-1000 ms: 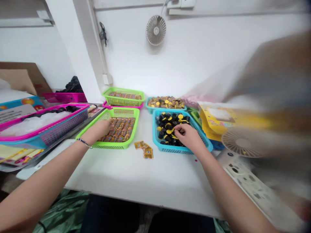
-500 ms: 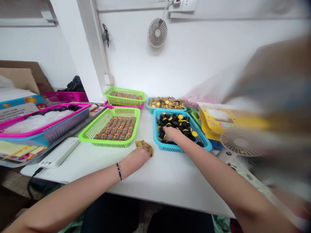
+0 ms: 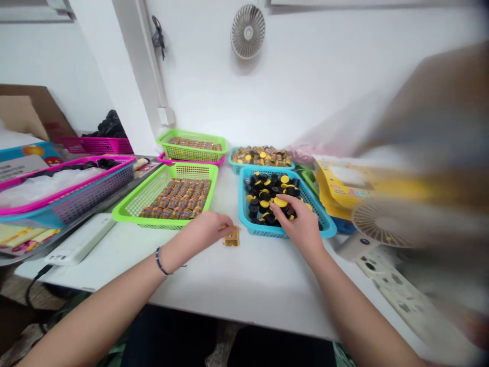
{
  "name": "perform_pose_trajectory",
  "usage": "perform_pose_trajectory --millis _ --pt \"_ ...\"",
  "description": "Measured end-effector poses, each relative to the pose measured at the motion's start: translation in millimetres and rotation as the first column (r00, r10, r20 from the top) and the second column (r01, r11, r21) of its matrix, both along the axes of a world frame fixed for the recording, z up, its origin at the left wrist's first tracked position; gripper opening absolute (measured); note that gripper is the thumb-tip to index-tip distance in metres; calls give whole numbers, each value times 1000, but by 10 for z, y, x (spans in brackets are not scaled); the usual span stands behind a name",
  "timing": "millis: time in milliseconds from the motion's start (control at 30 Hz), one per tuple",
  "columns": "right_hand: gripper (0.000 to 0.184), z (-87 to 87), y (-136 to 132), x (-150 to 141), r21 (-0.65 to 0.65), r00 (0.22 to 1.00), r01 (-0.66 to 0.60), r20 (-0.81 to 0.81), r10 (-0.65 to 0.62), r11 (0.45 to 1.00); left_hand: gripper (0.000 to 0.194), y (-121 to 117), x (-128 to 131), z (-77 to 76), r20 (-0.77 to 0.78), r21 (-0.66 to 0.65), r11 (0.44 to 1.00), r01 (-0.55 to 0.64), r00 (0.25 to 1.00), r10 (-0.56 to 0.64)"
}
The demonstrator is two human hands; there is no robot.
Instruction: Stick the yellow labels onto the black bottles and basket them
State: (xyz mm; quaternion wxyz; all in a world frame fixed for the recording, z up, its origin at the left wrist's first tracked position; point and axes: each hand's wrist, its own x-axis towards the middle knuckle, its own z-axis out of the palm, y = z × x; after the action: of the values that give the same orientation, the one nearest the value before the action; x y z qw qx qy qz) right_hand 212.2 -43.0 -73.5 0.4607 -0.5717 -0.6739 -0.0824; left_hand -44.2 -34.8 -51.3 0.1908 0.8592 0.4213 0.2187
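Note:
My left hand (image 3: pixel 204 230) rests on the white table (image 3: pixel 229 285), its fingertips pinching a small gold packet (image 3: pixel 223 227). Just beyond them lies a little stack of similar packets (image 3: pixel 231 238). My right hand (image 3: pixel 297 221) reaches into a blue plastic basket (image 3: pixel 242 214), over a loose heap of black cylinders with yellow tops (image 3: pixel 263 196). Its thumb and fingers sit around a yellow-topped piece (image 3: pixel 280 202). Left of the packets, a green basket (image 3: pixel 130 214) holds rows of gold-wrapped rolls (image 3: pixel 175 199).
Behind these stand a green basket (image 3: pixel 193 146) and a blue basket (image 3: pixel 262 158), both filled. A pink-and-blue basket (image 3: pixel 69 191) and a white box (image 3: pixel 80 239) lie to the left. A yellow package (image 3: pixel 340 188) and a blurred fan (image 3: pixel 382 221) stand to the right.
My left hand has moved from the near green basket to the packets on the table, and that pile has shrunk. My right hand has stayed in the blue basket, shifting among the cylinders.

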Motion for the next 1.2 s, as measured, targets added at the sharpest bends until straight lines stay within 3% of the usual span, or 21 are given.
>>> perform_pose_trajectory --millis 100,167,333,433,500,600,733,833,967,1100,1200 --pt "31 -49 -28 -10 77 997 -49 -63 54 996 17 -2 57 183 263 -39 999 10 965 0" --pt "29 -72 -38 -21 100 995 -85 -45 90 991 17 21 148 184 419 -101 993 58 908 -10" --pt "23 -112 -79 -51 150 991 -127 -11 130 981 24 55 325 -100 546 -340 933 118 833 93" --pt "24 -111 -132 -126 138 966 -181 -162 203 974 48 19 323 -267 589 -440 887 139 791 168" --pt "28 -97 -174 -194 143 892 -273 -333 306 951 66 -11 311 -339 615 -466 865 184 771 167" --pt "36 -63 -242 -264 115 760 -359 -540 362 926 73 -41 308 -402 638 -422 873 244 764 95" --pt "41 -53 -307 -259 -102 711 -384 -667 223 918 73 -69 307 -440 565 -296 919 261 823 -51" --pt "39 -77 -325 -240 -131 680 -439 -696 232 889 71 -85 299 -469 522 -225 926 304 840 -149" --pt "36 -55 -342 -256 -138 700 -488 -652 292 862 71 -81 305 -518 558 -157 931 329 808 -191" --pt "33 4 -367 -257 -127 788 -431 -535 304 893 74 -65 309 -508 644 -181 939 294 757 -113" --pt "29 11 -379 -237 -68 804 -391 -512 304 918 75 -62 296 -472 591 -155 958 241 800 -105"
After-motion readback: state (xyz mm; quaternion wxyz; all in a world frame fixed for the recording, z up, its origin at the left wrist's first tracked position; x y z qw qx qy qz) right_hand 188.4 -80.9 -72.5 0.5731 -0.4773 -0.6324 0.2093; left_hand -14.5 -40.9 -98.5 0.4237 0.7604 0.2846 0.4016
